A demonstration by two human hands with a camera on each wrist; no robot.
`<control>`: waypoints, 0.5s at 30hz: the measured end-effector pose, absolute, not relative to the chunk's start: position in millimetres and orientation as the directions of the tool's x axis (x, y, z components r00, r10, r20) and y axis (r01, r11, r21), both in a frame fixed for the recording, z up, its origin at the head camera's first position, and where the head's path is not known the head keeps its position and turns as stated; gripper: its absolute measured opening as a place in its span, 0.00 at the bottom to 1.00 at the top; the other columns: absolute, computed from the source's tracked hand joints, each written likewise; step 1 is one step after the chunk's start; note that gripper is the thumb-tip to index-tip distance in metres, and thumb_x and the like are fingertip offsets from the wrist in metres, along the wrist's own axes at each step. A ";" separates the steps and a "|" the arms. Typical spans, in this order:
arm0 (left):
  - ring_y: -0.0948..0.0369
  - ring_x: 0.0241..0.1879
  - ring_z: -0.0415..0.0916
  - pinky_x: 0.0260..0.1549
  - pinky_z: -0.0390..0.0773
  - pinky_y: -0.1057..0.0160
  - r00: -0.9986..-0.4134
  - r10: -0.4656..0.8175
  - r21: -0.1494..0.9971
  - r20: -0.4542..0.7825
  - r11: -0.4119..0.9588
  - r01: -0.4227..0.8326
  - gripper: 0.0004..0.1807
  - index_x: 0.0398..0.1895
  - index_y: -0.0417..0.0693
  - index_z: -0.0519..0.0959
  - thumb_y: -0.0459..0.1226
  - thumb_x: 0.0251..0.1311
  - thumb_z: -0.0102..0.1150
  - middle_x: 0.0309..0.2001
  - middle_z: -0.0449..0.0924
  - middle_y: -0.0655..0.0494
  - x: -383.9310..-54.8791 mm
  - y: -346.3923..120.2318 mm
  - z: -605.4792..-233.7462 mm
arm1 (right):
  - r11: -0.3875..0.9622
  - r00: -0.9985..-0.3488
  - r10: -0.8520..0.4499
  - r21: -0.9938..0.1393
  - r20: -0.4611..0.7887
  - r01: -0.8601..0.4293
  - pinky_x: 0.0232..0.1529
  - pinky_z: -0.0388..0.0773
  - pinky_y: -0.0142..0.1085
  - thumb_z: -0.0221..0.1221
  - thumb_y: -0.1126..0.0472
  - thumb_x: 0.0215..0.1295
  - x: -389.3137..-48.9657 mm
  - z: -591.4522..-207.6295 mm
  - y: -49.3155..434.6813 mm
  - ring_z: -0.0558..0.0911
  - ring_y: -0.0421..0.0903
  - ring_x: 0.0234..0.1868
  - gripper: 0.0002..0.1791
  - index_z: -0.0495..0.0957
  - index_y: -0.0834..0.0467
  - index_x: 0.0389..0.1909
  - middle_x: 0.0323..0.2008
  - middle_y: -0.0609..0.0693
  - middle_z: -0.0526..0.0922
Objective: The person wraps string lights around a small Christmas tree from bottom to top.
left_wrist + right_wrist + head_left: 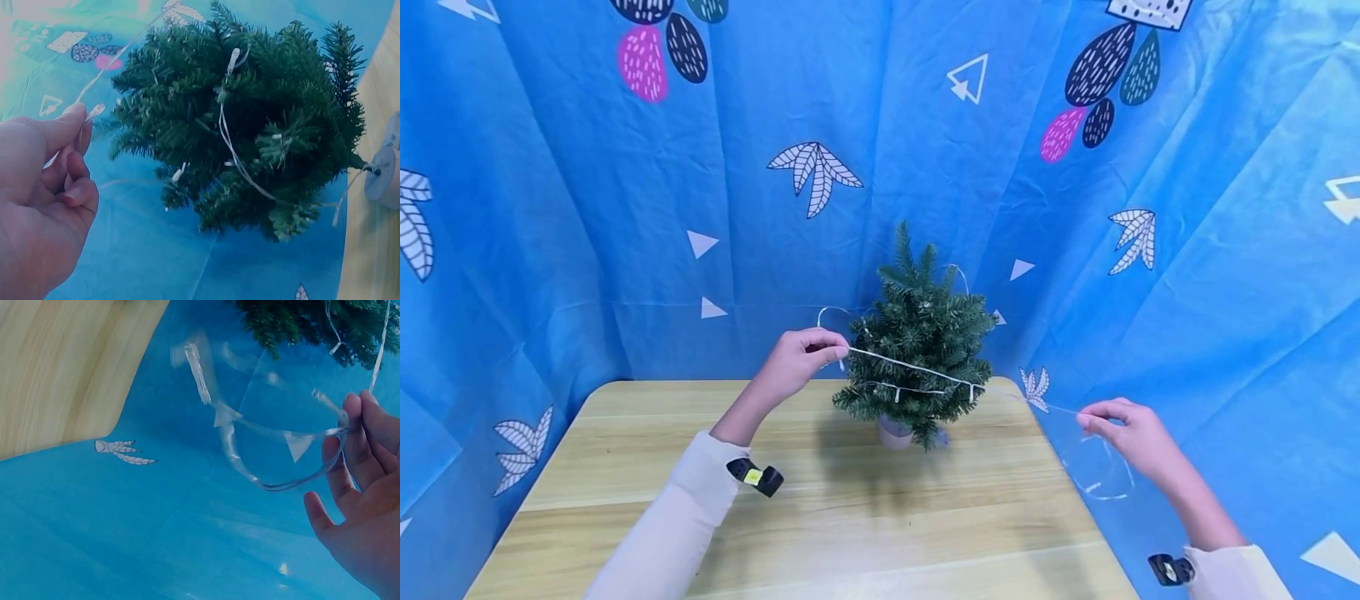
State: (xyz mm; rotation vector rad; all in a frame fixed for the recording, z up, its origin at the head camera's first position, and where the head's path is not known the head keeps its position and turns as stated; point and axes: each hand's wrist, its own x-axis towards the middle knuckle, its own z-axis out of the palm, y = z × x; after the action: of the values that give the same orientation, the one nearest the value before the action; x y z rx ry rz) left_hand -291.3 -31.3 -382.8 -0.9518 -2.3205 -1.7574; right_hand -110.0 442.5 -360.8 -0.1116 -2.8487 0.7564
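A small green artificial Christmas tree (pixel 925 333) stands upright on a pale round base (pixel 895 433). A clear string of fairy lights (pixel 910 365) runs taut across its front between the two hands, and another turn lies lower on the branches. At the tree's left side, my left hand (pixel 793 362) pinches the string between thumb and fingertips, a small bulb (pixel 95 112) sticking out beside them. Off to the right, beyond the table edge, my right hand (pixel 1127 433) pinches the string too. Below its fingers hangs a loose loop of the string (pixel 281 484) with several bulbs.
The tree is near the back of a light wooden table (pixel 820 517). A blue patterned cloth (pixel 775 250) hangs behind the table and along its right side. Each wrist wears a black strap, such as the left one (pixel 755 477).
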 end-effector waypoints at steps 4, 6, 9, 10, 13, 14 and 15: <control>0.51 0.37 0.75 0.36 0.77 0.60 -0.799 0.430 0.846 0.420 0.133 0.516 0.10 0.44 0.49 0.87 0.44 0.67 0.65 0.41 0.84 0.55 -285.4 -17.7 -371.8 | 0.843 -0.963 0.201 -0.532 0.181 0.076 0.40 0.77 0.38 0.56 0.44 0.74 -102.1 -358.7 449.4 0.79 0.47 0.47 0.24 0.83 0.60 0.52 0.46 0.57 0.84; 0.55 0.34 0.73 0.34 0.76 0.60 -0.792 0.437 0.845 0.426 0.120 0.521 0.10 0.44 0.49 0.87 0.44 0.66 0.65 0.39 0.83 0.55 -281.4 -6.5 -363.8 | 0.824 -0.948 0.254 -0.556 0.191 0.109 0.39 0.76 0.35 0.55 0.41 0.74 -96.8 -356.7 454.4 0.78 0.38 0.44 0.26 0.82 0.60 0.54 0.45 0.55 0.86; 0.57 0.31 0.70 0.31 0.74 0.60 -0.768 0.461 0.834 0.444 0.100 0.542 0.10 0.43 0.51 0.88 0.44 0.66 0.65 0.38 0.83 0.58 -275.4 12.3 -353.9 | 0.787 -0.923 0.323 -0.600 0.207 0.141 0.38 0.74 0.29 0.55 0.40 0.73 -88.2 -354.3 463.5 0.75 0.25 0.40 0.28 0.81 0.61 0.56 0.41 0.47 0.87; 0.57 0.31 0.70 0.31 0.73 0.60 -0.758 0.472 0.829 0.450 0.095 0.551 0.09 0.43 0.51 0.88 0.45 0.66 0.65 0.38 0.82 0.58 -273.4 18.7 -351.5 | 0.774 -0.915 0.344 -0.616 0.211 0.149 0.37 0.74 0.27 0.56 0.40 0.73 -85.5 -353.5 466.7 0.74 0.23 0.38 0.29 0.81 0.61 0.56 0.39 0.43 0.87; 0.58 0.31 0.70 0.31 0.73 0.61 -0.727 0.508 0.814 0.462 0.082 0.575 0.09 0.42 0.53 0.88 0.45 0.67 0.65 0.37 0.82 0.60 -267.5 36.9 -348.9 | 0.739 -0.896 0.390 -0.653 0.211 0.168 0.36 0.71 0.24 0.57 0.39 0.72 -78.0 -351.2 474.9 0.73 0.21 0.39 0.30 0.81 0.62 0.57 0.34 0.34 0.86; 0.57 0.30 0.70 0.31 0.73 0.61 -0.718 0.519 0.812 0.464 0.076 0.579 0.08 0.42 0.54 0.87 0.45 0.67 0.64 0.37 0.82 0.60 -265.4 42.4 -348.9 | 0.725 -0.891 0.404 -0.667 0.207 0.174 0.36 0.70 0.24 0.57 0.39 0.71 -75.8 -350.1 476.7 0.73 0.21 0.39 0.30 0.81 0.62 0.57 0.33 0.32 0.86; 0.57 0.30 0.69 0.31 0.72 0.61 -0.710 0.531 0.810 0.462 0.074 0.582 0.08 0.43 0.54 0.87 0.45 0.68 0.64 0.37 0.81 0.60 -263.2 47.8 -349.0 | 0.711 -0.887 0.416 -0.680 0.201 0.179 0.36 0.70 0.24 0.58 0.39 0.71 -73.6 -348.9 478.0 0.72 0.21 0.40 0.30 0.81 0.62 0.57 0.33 0.32 0.86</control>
State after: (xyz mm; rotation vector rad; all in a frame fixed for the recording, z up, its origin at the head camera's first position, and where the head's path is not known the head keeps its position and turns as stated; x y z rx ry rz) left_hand -263.2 47.8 -349.0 -1.1770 -2.2685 -1.7492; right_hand -73.6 478.0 -348.9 -0.4647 -2.5783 0.9740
